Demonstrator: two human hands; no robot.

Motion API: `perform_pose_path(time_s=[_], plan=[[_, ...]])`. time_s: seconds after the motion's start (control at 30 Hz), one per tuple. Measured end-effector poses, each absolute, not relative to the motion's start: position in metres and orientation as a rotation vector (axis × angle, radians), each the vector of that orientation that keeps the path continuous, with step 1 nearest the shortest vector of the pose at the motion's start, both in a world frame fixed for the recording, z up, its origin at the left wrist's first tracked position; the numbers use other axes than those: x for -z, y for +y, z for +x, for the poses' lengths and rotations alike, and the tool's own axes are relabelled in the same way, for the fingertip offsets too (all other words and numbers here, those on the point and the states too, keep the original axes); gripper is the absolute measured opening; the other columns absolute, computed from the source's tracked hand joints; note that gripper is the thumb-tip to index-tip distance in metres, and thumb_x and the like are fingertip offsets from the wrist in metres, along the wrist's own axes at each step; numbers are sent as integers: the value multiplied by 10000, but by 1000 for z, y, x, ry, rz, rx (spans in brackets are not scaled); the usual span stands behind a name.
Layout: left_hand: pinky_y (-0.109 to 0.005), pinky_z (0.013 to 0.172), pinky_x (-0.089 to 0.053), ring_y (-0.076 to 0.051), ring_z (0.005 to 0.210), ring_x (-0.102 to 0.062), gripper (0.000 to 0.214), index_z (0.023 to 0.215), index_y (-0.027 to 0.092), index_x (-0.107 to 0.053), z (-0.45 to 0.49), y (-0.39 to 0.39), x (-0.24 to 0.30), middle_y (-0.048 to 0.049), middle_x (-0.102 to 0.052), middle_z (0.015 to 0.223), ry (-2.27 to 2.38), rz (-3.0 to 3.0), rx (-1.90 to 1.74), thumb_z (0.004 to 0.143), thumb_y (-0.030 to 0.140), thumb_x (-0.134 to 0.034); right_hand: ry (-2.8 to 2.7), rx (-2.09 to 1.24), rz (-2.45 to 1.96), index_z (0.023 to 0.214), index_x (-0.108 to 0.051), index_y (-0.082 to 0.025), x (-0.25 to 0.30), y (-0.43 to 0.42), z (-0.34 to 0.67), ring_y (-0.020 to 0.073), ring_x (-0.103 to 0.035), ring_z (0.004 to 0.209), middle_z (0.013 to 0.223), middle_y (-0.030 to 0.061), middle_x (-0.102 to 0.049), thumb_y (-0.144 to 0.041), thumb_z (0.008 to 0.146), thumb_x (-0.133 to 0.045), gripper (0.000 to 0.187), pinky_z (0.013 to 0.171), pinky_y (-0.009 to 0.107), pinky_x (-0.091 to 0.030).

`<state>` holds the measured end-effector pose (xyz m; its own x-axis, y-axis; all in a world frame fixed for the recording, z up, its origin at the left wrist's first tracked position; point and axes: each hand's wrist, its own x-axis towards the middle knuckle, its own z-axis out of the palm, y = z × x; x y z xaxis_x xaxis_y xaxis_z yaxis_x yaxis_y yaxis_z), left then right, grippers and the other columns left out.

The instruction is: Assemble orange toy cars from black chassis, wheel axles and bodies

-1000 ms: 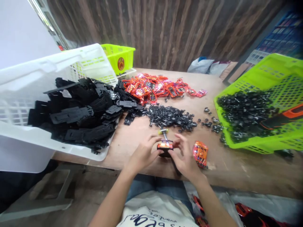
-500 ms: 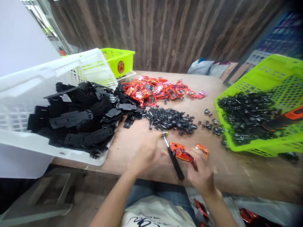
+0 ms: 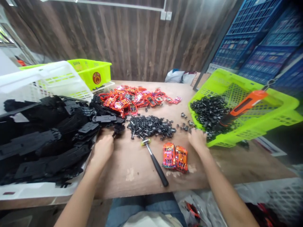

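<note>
My left hand (image 3: 104, 147) is closed at the right edge of the heap of black plastic toy-car chassis (image 3: 104, 119), its fingertips on a dark chassis piece (image 3: 118, 129). My right hand (image 3: 198, 138) reaches to the loose wheel axles (image 3: 187, 126) beside the green basket (image 3: 255, 127); its fingers are closed, and what they pinch is hidden. Between my hands lie two shiny orange toy car bodies, one (image 3: 169, 155) touching the other (image 3: 181, 158). Left of them rests a small hammer (image 3: 157, 167) with a black handle.
A white crate (image 3: 78, 86) of chassis stands at the left. Behind are a pile of orange car bodies (image 3: 132, 100) and a pile of wheel axles (image 3: 151, 125). An orange-and-black power screwdriver (image 3: 248, 105) leans in the green basket. Blue crates (image 3: 243, 44) are stacked at right.
My left hand has moved left to the chassis heap. My right hand has left the orange car bodies and reached right to the axles. The bodies now lie side by side. The view has shifted.
</note>
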<state>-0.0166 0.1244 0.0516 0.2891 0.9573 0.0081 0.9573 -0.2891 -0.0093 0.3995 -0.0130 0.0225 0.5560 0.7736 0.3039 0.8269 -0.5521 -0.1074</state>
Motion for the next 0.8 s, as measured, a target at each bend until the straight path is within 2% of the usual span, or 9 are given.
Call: perform_pose_path(time_s=[0.1, 0.23, 0.3, 0.4, 0.5, 0.57, 0.63, 0.73, 0.8], plan=[[-369, 692, -499, -314, 934, -588, 254, 897, 162, -646, -29, 101, -72, -144, -622, 943, -1790, -2458, 256, 806, 159, -409, -1362, 307, -2609, 966, -636, -76, -16, 6, 423, 294, -546, 979, 1025, 227, -613, -173, 830, -490, 222, 825, 383, -350], [-409, 801, -507, -359, 1194, -427, 210, 776, 203, -675, -39, 84, -69, -152, -493, 1201, -1776, -2388, 680, 781, 170, -467, -1333, 301, -2628, 974, -625, -94, -9, 5, 428, 253, -551, 949, 1029, 189, -598, -181, 892, -393, 261, 805, 332, -353], [-422, 856, -493, -326, 1138, -481, 224, 807, 199, -676, -39, 85, -56, -151, -481, 1178, -1871, -2412, 790, 766, 152, -461, -1309, 279, -2628, 996, -612, -94, -5, -1, 427, 250, -553, 936, 1015, 179, -599, -198, 900, -386, 267, 803, 327, -358], [-400, 889, -485, -250, 970, -585, 266, 855, 197, -658, -36, 92, -37, -105, -570, 1023, -2014, -2518, 1043, 741, 126, -429, -1298, 224, -2617, 1039, -596, -85, 2, -8, 425, 269, -551, 944, 1003, 186, -607, -188, 846, -477, 250, 806, 345, -360], [-379, 789, -531, -213, 807, -632, 244, 860, 179, -642, -27, 91, -29, -65, -634, 888, -2238, -2544, 1727, 707, 176, -453, -1296, 190, -2563, 1032, -602, -94, 4, -11, 425, 268, -550, 968, 1012, 183, -616, -149, 795, -516, 259, 829, 356, -356], [-368, 711, -550, -188, 700, -633, 225, 862, 152, -626, -19, 84, -31, -44, -636, 791, -2364, -2472, 2326, 699, 253, -508, -1288, 185, -2497, 978, -617, -101, -1, -11, 428, 258, -556, 967, 997, 175, -628, -133, 782, -503, 228, 847, 356, -362], [-355, 675, -552, -169, 664, -626, 241, 850, 149, -585, -10, 73, -33, -14, -616, 733, -2408, -2357, 2762, 683, 323, -590, -1252, 194, -2416, 946, -620, -91, -12, -11, 427, 260, -566, 955, 978, 185, -639, -145, 788, -483, 216, 853, 367, -381], [-257, 575, -516, -121, 603, -592, 319, 788, 180, -476, 3, 59, -34, 39, -562, 705, -2499, -2159, 2908, 616, 321, -704, -1179, 194, -2282, 1024, -589, -64, -30, -11, 400, 253, -602, 911, 987, 200, -648, -221, 846, -438, 281, 810, 373, -444], [-203, 542, -478, -94, 585, -566, 370, 784, 192, -433, 8, 56, -30, 55, -536, 715, -2519, -2061, 2861, 579, 265, -732, -1243, 70, -2121, 1058, -578, -98, -38, -14, 355, 219, -637, 854, 967, 149, -672, -289, 883, -429, 298, 743, 329, -492]])
